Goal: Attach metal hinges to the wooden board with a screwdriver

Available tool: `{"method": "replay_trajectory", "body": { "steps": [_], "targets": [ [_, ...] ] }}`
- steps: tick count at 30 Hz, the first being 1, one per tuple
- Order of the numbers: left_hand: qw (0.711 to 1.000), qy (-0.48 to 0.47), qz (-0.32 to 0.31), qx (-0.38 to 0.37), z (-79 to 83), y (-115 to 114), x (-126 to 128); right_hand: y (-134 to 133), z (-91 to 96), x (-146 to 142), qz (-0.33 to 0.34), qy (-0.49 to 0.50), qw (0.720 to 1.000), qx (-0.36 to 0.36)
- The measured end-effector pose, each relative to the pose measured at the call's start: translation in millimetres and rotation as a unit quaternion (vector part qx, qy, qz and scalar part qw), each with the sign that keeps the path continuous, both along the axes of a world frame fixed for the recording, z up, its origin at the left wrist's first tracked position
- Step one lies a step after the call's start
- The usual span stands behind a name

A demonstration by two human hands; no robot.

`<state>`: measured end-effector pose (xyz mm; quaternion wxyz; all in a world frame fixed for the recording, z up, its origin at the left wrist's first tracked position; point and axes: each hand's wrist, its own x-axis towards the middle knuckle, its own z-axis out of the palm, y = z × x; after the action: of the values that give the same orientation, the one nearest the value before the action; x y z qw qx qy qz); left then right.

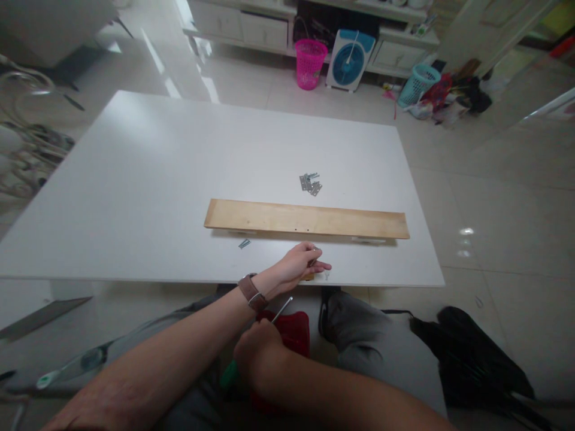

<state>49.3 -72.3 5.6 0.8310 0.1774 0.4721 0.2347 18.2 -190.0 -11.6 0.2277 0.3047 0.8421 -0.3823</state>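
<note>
A long wooden plank (306, 218) lies across the white table (179, 179), resting on small supports. My left hand (300, 263), with a watch on its wrist, reaches over the table's near edge and pinches a small metal piece, too small to name, beside a small wooden block (308, 276). Below the table edge my right hand (259, 353) is closed round a screwdriver (281, 310) with a green handle, its shaft pointing up. Several metal hinges (310, 182) lie just beyond the plank. A single small metal piece (244, 243) sits in front of the plank's left end.
A red container (294, 332) rests on my lap. A dark bag (476, 353) lies on the floor at right. On the far floor stand a pink basket (309, 63), a blue-and-white fan (349, 60) and a teal basket (417, 84). Chairs stand at left.
</note>
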Motion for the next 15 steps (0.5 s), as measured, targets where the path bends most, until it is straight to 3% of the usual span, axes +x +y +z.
{"method": "replay_trajectory", "body": {
  "steps": [3, 15],
  "targets": [
    [1.000, 0.013, -0.010, 0.006, -1.1, -0.2, -0.8, 3.7, 6.3, -0.2, 0.034, -0.055, 0.997, -0.038],
    [0.999, -0.029, -0.022, 0.038, -8.3, 0.5, -2.5, 9.5, 18.2, 1.7, 0.039, -0.056, 0.997, -0.047]
  ]
}}
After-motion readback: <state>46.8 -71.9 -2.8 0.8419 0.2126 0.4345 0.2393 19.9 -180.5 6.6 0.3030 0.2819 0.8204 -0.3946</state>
